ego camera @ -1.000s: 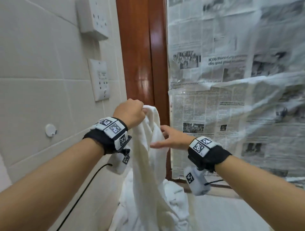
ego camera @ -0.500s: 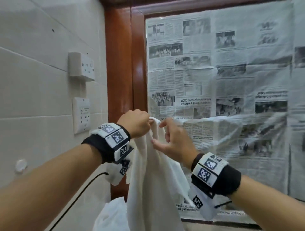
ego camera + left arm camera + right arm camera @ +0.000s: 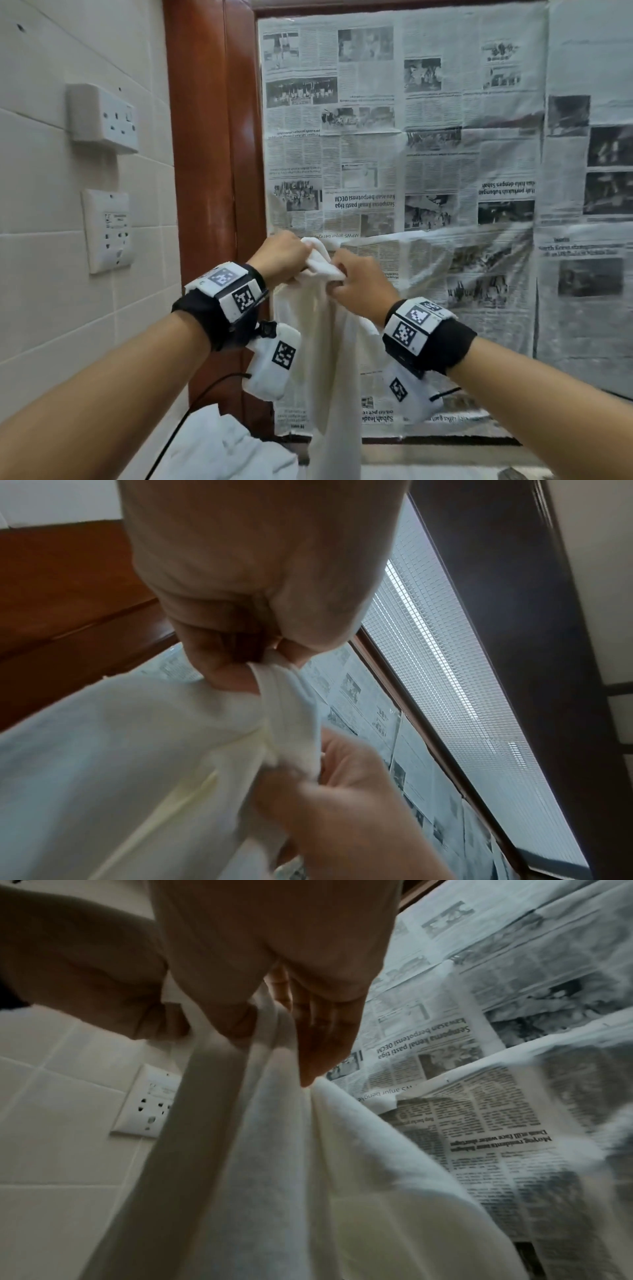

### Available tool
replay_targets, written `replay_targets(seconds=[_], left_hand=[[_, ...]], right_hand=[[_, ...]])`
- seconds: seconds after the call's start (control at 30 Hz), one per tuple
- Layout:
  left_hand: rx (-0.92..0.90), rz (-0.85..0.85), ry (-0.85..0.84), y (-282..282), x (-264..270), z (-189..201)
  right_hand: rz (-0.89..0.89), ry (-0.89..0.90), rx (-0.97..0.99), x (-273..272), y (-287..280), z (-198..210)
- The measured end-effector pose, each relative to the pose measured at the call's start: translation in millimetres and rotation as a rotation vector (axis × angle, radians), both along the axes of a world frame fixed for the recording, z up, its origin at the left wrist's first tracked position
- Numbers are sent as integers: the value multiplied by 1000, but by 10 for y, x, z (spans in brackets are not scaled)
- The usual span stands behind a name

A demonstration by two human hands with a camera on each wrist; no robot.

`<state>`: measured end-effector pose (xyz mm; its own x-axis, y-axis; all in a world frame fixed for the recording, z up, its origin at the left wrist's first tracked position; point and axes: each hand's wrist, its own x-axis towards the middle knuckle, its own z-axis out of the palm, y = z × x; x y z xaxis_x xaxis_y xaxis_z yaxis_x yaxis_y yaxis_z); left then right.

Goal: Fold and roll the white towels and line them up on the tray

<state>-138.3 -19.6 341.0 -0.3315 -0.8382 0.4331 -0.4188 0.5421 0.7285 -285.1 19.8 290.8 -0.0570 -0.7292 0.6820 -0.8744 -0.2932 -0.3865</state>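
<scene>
A white towel (image 3: 330, 346) hangs in the air in front of a newspaper-covered window. My left hand (image 3: 294, 262) grips its top edge in a fist. In the left wrist view, my left hand (image 3: 263, 660) pinches a bunched hem of the towel (image 3: 137, 750) between thumb and fingers. My right hand (image 3: 337, 279) holds the same top edge right beside the left, fingers curled. In the right wrist view, my right hand (image 3: 274, 1039) pinches a fold of the towel (image 3: 291, 1150), which drapes down below. No tray is in view.
More white towels (image 3: 222, 445) lie heaped at the lower left. A tiled wall with two sockets (image 3: 108, 229) is on the left, and a brown wooden frame (image 3: 209, 171) stands beside it. Newspaper sheets (image 3: 428, 171) cover the window ahead.
My right hand has moved up to the towel's top edge and taken hold next to the left hand. The left hand has kept its grip and the towel has been lifted higher.
</scene>
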Motion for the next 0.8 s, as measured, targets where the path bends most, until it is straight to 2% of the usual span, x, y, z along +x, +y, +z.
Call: replay_targets(seconds=[0.1, 0.17, 0.23, 0.3, 0.47, 0.6, 0.7, 0.8], left_hand=[[-73, -58, 32, 84, -80, -126], [-137, -141, 22, 164, -123, -266], [-215, -157, -64, 177, -190, -461], [-300, -97, -153, 143, -301, -643], [-376, -67, -130, 121, -559, -868], [-290, -26, -119, 7, -571, -961], [-218, -14, -66, -71, -517, -1111], [-243, -17, -121, -91, -410, -1285]], right_hand=[[28, -148, 3, -127, -15, 30], [115, -302, 13, -214, 31, 32], [189, -460, 62, -303, 86, 25], [206, -505, 119, -376, 111, 10], [166, -412, 159, -471, 147, 30], [87, -272, 74, -579, 260, 80], [35, -228, 28, -690, 315, -20], [42, -213, 84, -793, 285, -233]])
